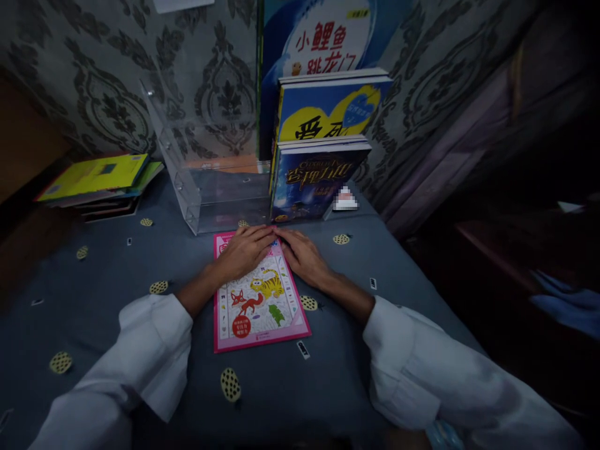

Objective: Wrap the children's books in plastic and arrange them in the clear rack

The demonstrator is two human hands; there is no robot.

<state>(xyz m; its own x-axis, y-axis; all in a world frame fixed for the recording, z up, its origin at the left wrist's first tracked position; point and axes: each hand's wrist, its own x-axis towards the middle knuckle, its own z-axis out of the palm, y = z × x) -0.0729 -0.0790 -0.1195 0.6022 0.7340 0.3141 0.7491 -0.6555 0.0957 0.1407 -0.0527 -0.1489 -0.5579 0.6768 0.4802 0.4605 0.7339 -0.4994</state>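
A pink-bordered children's book (pixel 262 325) lies face up on the patterned cloth, with a cartoon fox and a striped cat on its cover. Across its upper part rests my left hand (pixel 246 251), fingers stretched out and covering much of the title. My right hand (pixel 304 257) lies at the book's upper right edge, its fingers extended toward the left fingertips. The two hands meet near the top of the book. Just beyond them stands a clear acrylic book rack (pixel 229 212), holding a dark blue book (pixel 319 181) and a blue and yellow book (pixel 307 103) upright.
Behind those, a large blue picture book (pixel 276 44) stands against the patterned wall. A pile of books (pixel 100 178) sits at the back left. A small white object (pixel 345 200), partly blurred out, is right of the rack. The grey-blue cloth (pixel 187 387) drops off at the right.
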